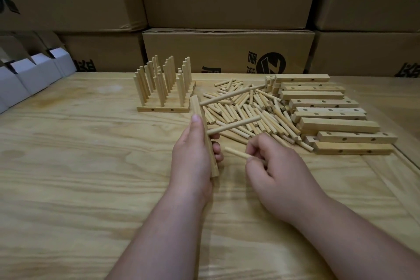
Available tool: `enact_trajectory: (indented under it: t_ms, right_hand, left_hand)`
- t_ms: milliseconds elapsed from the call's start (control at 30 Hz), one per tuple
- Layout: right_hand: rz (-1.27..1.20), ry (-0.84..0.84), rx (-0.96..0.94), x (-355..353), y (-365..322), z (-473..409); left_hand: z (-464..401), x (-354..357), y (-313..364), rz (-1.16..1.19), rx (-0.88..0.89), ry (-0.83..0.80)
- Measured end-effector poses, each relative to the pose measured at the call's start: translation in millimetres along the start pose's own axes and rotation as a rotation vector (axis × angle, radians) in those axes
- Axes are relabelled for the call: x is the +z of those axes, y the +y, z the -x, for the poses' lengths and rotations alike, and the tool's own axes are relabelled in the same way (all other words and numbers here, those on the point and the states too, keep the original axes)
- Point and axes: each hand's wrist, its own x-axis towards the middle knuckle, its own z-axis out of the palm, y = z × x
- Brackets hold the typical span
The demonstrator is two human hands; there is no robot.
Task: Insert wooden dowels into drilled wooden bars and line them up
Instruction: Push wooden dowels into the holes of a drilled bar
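Observation:
My left hand (193, 157) grips a drilled wooden bar (197, 107) held on end above the table. Two dowels stick out of it to the right, an upper one (231, 95) and a lower one (234, 126). My right hand (275, 166) pinches a loose dowel (235, 152) whose free end points left toward the bar's lower part, a short gap away. Behind, several finished bars with upright dowels (163, 84) stand side by side in a row. A pile of loose dowels (250, 109) lies in the middle, and a stack of drilled bars (329, 118) sits at the right.
The plywood table (91, 166) has a raised strip along its right edge (409, 166). Stacked cardboard cartons (227, 48) wall off the back. Small white boxes (29, 75) stand at the far left.

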Motion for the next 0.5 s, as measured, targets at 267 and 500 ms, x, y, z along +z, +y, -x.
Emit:
enact_trajectory:
  t_ms: [267,500]
  right_hand:
    - [0.017,-0.072,-0.111,0.3,-0.5,4.2]
    - [-0.023,-0.085,-0.153,0.6,-1.6,5.4]
  left_hand:
    - [-5.3,-2.9,-0.4,0.072,-0.035,-0.014]
    - [-4.3,-5.4,-1.6,0.014,-0.058,-0.093]
